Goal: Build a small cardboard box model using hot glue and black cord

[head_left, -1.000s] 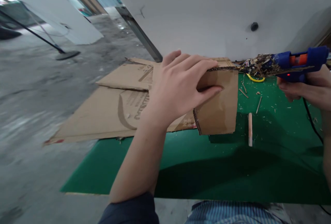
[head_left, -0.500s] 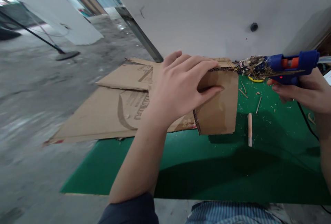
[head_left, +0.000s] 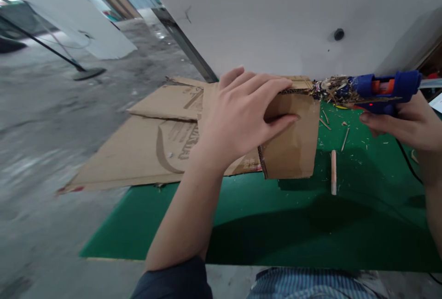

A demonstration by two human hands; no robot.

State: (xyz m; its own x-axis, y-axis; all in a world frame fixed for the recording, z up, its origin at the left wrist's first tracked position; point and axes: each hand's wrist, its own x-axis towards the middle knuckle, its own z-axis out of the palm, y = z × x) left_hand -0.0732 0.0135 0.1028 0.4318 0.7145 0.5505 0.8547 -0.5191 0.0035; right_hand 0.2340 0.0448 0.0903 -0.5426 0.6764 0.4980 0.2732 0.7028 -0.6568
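Two bare hands are busy at the right end of the cardboard piece (head_left: 293,144), which sits at the back of the green table (head_left: 248,234), just in front of the pale wall (head_left: 276,22). The left hand (head_left: 240,114) lies over its top with the fingers bent across the upper edge and the thumb set apart on the near face, a hold that probably keeps the cardboard steady. The right hand (head_left: 410,121) is wrapped around the handle of a blue glue gun (head_left: 364,86), levelled sideways so that its nozzle meets the corner of the top edge; whether it touches or stops just beside, I cannot tell. That angle seems meant to line the tip up with the edge while the cord (head_left: 407,163) hangs clear below. As for looks, the cardboard is plain brown, its cut edges show dark ridged layers, and the near face carries faint darker patches. The gun's front is thickly crusted with scraps, and a small red light glows on its side. A larger printed cardboard sheet (head_left: 134,147) spreads leftward past the table; a short wooden stick (head_left: 333,172) lies near the piece.
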